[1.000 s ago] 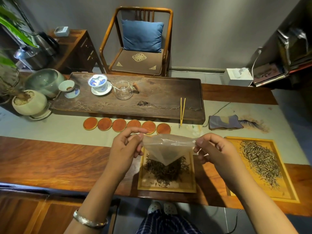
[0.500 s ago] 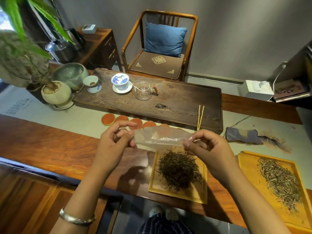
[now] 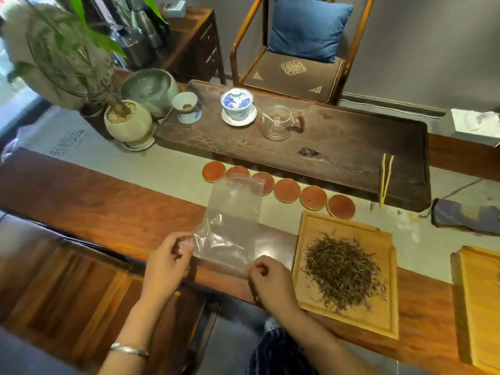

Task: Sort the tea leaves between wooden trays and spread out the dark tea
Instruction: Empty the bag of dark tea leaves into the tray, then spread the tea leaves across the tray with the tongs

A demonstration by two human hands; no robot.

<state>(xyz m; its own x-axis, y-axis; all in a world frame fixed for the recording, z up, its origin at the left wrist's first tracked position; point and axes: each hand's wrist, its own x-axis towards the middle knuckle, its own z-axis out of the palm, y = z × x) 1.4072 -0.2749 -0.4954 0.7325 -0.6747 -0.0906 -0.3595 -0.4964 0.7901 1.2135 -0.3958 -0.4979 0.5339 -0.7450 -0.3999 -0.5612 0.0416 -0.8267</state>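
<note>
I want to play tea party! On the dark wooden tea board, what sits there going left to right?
Small white cup → blue-and-white lidded porcelain cup → clear glass pitcher → thin yellow tongs.

Dim, soft interior light; daylight glare at upper left. Slight motion blur overall; wide-angle bending at edges.

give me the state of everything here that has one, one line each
plastic bag: empty, flat on the table, pinched at its near corners
left hand: pinches the bag
right hand: pinches the bag
dark tea: heaped, not spread
wooden tray: holds the tea
gaiwan: lidded
glass pitcher: empty
</note>
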